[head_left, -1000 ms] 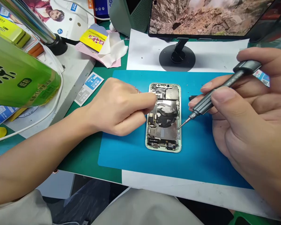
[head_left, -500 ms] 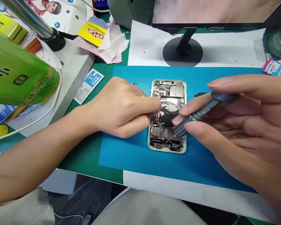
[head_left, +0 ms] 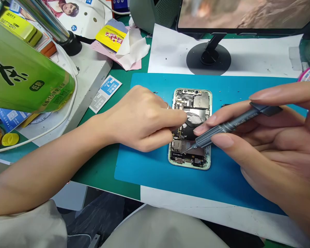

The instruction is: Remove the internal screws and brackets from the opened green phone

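An opened phone with bare circuit boards and a pale green frame lies on a blue mat. My left hand rests on the phone's left edge, fingers curled and pressed on the boards, pinning it down. A grey precision screwdriver sits pinched between the thumb and fingers of my right hand. Its tip touches the lower part of the phone near the bottom boards.
A large green carton stands at the left, with a white cable under it. A monitor stand is behind the mat on white paper. Wipe packets, a yellow packet and tissue lie at the back left.
My right hand moved the screwdriver leftward, from the phone's right edge down onto its lower boards. The left hand stayed on the phone. The view shifted slightly.
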A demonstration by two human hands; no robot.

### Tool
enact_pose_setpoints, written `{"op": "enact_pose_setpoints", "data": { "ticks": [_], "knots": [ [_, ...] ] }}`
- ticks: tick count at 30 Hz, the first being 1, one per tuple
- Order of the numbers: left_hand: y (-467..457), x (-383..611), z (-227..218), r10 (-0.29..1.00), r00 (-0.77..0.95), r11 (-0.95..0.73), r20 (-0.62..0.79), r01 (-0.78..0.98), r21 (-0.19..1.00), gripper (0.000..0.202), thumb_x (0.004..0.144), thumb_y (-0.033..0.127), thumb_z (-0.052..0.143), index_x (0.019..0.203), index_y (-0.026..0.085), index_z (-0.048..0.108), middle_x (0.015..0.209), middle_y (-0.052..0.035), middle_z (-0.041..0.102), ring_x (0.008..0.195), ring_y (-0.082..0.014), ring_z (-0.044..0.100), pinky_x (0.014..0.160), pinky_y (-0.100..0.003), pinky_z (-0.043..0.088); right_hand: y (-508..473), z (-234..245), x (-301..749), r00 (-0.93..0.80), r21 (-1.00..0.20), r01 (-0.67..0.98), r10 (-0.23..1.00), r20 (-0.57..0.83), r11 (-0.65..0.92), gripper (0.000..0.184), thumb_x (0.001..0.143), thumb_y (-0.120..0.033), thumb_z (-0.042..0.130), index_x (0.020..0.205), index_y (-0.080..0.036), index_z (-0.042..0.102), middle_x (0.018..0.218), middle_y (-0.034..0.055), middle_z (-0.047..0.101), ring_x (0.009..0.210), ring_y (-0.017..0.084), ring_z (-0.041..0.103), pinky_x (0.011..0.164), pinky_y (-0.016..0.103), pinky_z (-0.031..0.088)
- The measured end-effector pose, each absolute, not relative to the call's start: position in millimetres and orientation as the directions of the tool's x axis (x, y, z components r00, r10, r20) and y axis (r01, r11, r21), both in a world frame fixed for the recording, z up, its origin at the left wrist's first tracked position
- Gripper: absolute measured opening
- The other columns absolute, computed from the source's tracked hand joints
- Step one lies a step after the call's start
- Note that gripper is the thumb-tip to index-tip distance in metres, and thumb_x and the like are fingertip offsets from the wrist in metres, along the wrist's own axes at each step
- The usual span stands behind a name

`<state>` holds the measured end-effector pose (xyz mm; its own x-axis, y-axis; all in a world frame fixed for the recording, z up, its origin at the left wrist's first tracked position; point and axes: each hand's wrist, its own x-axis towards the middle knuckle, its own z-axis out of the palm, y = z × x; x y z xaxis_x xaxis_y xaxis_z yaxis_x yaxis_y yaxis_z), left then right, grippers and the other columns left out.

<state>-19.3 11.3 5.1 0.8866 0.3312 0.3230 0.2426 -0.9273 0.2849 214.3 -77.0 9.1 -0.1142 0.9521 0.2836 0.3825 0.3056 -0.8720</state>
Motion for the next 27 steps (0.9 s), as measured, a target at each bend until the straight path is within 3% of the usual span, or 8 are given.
{"op": "enact_pose_setpoints", "data": {
  "ticks": [3, 6, 9, 13, 17, 23, 27],
  "knots": [
    [10.8, -19.4, 4.8, 0.327, 0.889, -0.925, 0.321, 0.232, 0.300, 0.013, 0.083, 0.018, 0.049, 0.072, 0.023, 0.054, 0.053, 0.0025, 0.046, 0.045, -0.0144, 0.037, 0.047, -0.039, 0.021, -75.3, 3.7, 215.3, -0.099, -0.802, 0.468, 0.924, 0.370, 0.372, 0.046, 0.088, -0.027, 0.079, 0.129, -0.034, 0.060, 0.098, 0.0014, 0.063, 0.090, 0.013, 0.074, 0.061, 0.019, 0.064],
    [10.1, -19.0, 3.8, 0.335, 0.882, -0.919, 0.332, 0.228, 0.322, 0.011, 0.080, 0.018, 0.051, 0.072, 0.023, 0.057, 0.052, 0.0031, 0.045, 0.045, -0.0147, 0.036, 0.047, -0.039, 0.021, -69.2, 0.9, 217.0, -0.149, -0.759, 0.417, 0.861, 0.486, 0.500, 0.049, 0.087, -0.013, 0.077, 0.129, -0.032, 0.062, 0.102, 0.0012, 0.061, 0.091, 0.011, 0.074, 0.068, 0.016, 0.066],
    [9.3, -18.7, 4.0, 0.339, 0.879, -0.914, 0.337, 0.222, 0.340, 0.010, 0.078, 0.018, 0.052, 0.073, 0.022, 0.060, 0.053, 0.0032, 0.048, 0.046, -0.0144, 0.039, 0.047, -0.038, 0.022, -63.9, 0.6, 220.1, -0.191, -0.706, 0.376, 0.796, 0.575, 0.600, 0.063, 0.079, -0.001, 0.079, 0.132, -0.031, 0.063, 0.101, -0.0010, 0.065, 0.093, 0.009, 0.073, 0.074, 0.013, 0.066],
    [7.5, -18.4, 6.2, 0.307, 0.894, -0.925, 0.327, 0.199, 0.324, 0.011, 0.077, 0.020, 0.052, 0.075, 0.022, 0.062, 0.054, 0.0033, 0.052, 0.047, -0.0141, 0.043, 0.048, -0.036, 0.022, -62.3, 1.3, 221.7, -0.256, -0.681, 0.318, 0.751, 0.608, 0.660, 0.066, 0.072, 0.003, 0.082, 0.129, -0.028, 0.065, 0.095, -0.0017, 0.070, 0.087, 0.011, 0.073, 0.066, 0.012, 0.065],
    [5.5, -17.7, 7.5, 0.288, 0.903, -0.932, 0.320, 0.187, 0.311, 0.013, 0.076, 0.021, 0.052, 0.077, 0.023, 0.065, 0.054, 0.0033, 0.054, 0.048, -0.0142, 0.046, 0.048, -0.035, 0.023, -62.3, 0.9, 219.3, -0.291, -0.704, 0.259, 0.748, 0.596, 0.662, 0.052, 0.078, 0.001, 0.077, 0.120, -0.026, 0.062, 0.092, -0.0014, 0.069, 0.081, 0.014, 0.074, 0.062, 0.018, 0.067],
    [1.6, -15.1, 6.7, 0.251, 0.909, -0.952, 0.334, 0.169, 0.254, 0.011, 0.077, 0.022, 0.052, 0.079, 0.022, 0.062, 0.054, 0.0041, 0.051, 0.048, -0.0146, 0.044, 0.048, -0.037, 0.023, -66.1, -2.0, 219.4, -0.272, -0.698, 0.259, 0.744, 0.610, 0.667, 0.052, 0.083, -0.006, 0.077, 0.128, -0.026, 0.059, 0.099, 0.0006, 0.065, 0.085, 0.011, 0.074, 0.059, 0.015, 0.065],
    [0.2, -14.6, 7.9, 0.225, 0.917, -0.965, 0.328, 0.164, 0.203, 0.005, 0.078, 0.021, 0.052, 0.079, 0.023, 0.056, 0.056, 0.0041, 0.050, 0.049, -0.0153, 0.042, 0.049, -0.038, 0.023, -71.1, -8.9, 221.2, -0.174, -0.719, 0.424, 0.828, 0.532, 0.551, 0.046, 0.086, -0.024, 0.082, 0.126, -0.027, 0.059, 0.101, 0.0019, 0.067, 0.080, 0.010, 0.072, 0.061, 0.014, 0.065]
  ]
}}
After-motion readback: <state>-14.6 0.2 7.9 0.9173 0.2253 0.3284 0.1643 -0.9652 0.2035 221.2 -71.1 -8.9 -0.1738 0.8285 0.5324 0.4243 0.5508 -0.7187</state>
